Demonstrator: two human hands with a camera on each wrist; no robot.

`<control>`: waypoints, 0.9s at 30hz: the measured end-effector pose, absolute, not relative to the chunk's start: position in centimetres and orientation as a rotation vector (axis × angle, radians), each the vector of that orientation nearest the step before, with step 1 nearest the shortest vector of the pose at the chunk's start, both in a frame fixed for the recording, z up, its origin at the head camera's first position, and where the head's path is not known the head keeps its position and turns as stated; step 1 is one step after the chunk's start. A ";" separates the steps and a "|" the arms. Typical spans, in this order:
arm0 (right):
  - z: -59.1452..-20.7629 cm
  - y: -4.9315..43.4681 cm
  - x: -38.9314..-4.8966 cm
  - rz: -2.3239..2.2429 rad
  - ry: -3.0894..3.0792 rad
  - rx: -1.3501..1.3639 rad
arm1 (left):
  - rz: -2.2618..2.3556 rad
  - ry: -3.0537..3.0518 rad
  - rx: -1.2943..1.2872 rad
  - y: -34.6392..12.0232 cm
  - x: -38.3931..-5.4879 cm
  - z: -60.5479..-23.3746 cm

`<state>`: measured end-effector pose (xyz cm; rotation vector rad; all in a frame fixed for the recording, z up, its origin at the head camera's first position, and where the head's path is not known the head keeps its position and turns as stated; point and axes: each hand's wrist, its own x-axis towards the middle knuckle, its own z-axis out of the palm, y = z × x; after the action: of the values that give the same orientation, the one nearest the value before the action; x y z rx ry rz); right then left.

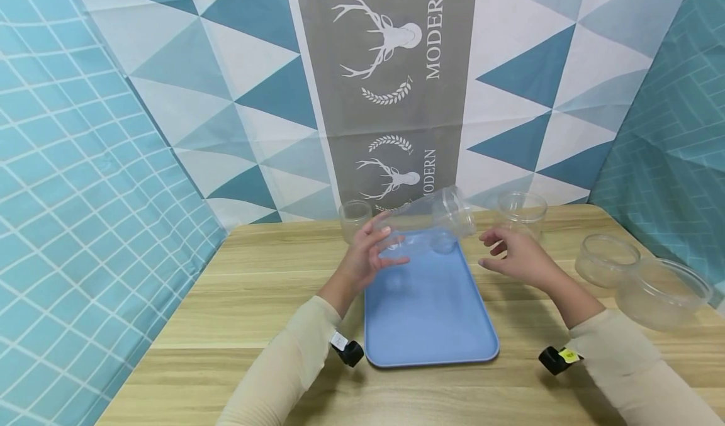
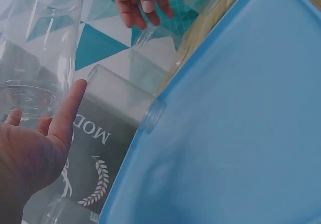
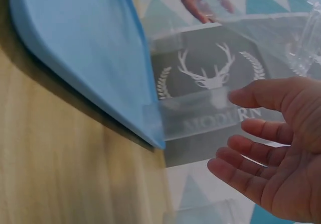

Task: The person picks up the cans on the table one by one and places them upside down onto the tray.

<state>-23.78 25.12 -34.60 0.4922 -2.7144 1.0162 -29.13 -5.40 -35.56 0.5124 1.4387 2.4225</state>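
Observation:
A tall clear jar (image 1: pixel 427 217) lies tilted in the air over the far end of the blue tray (image 1: pixel 430 325). My left hand (image 1: pixel 368 256) holds its near end with spread fingers, the thumb along the side. In the left wrist view the jar (image 2: pixel 45 38) rises from between that hand's thumb and fingertips. Banded rings mark its far end, toward my right hand (image 1: pixel 518 256). The right hand holds nothing; its fingers are loosely bent, apart from the jar, beside the tray's right edge.
A small clear jar (image 1: pixel 355 215) stands at the back left of the wooden table (image 1: pixel 272 275). Another clear jar (image 1: pixel 521 209) is behind my right hand. Two clear bowls, a smaller one (image 1: pixel 606 265) and a wider one (image 1: pixel 659 300), stand at the right. A patterned cloth hangs behind.

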 end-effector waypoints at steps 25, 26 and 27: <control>-36.9 22.8 -25.5 1.132 -2.797 0.317 | 2.358 1.741 0.398 -9.3 -29.2 -34.7; -36.9 22.7 -25.5 1.133 -2.804 0.309 | 2.353 1.759 0.382 -9.5 -29.3 -34.7; -36.9 22.7 -25.5 1.138 -2.814 0.294 | 2.345 1.778 0.372 -9.6 -29.3 -34.6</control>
<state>-25.53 22.70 -36.92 0.2940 -2.8140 1.1384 -29.30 -9.58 -34.64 0.3724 1.7783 2.3452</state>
